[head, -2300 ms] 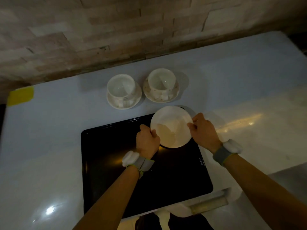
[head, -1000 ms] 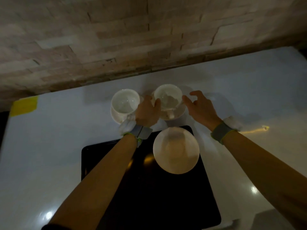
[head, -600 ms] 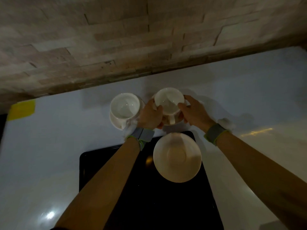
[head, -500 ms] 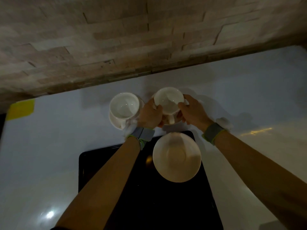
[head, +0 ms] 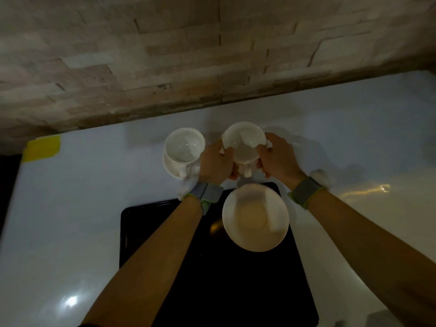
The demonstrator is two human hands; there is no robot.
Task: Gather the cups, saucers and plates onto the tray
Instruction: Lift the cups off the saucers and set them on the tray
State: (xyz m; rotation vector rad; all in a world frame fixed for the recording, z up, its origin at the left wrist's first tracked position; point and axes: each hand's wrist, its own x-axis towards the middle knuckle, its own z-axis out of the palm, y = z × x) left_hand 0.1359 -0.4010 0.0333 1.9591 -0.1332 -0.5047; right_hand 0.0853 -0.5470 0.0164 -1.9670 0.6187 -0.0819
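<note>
Both hands, left [head: 215, 161] and right [head: 278, 159], clasped around right cup [head: 244, 143] and saucer at frame centre, beside second cup [head: 185, 148]. Plate [head: 255, 218] already on tray [head: 169, 232] below. Seemingly mid-pickup; next, level carry back onto tray.

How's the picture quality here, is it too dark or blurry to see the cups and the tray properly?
Head view: dim overall, corners darkened, and the wall line bows from the wide-angle lens. The black tray is nearly featureless apart from one glint. Glare spots sit on the white table. The plate looks motion-smeared at its rim, and both hands hide the held cup's saucer.
</note>
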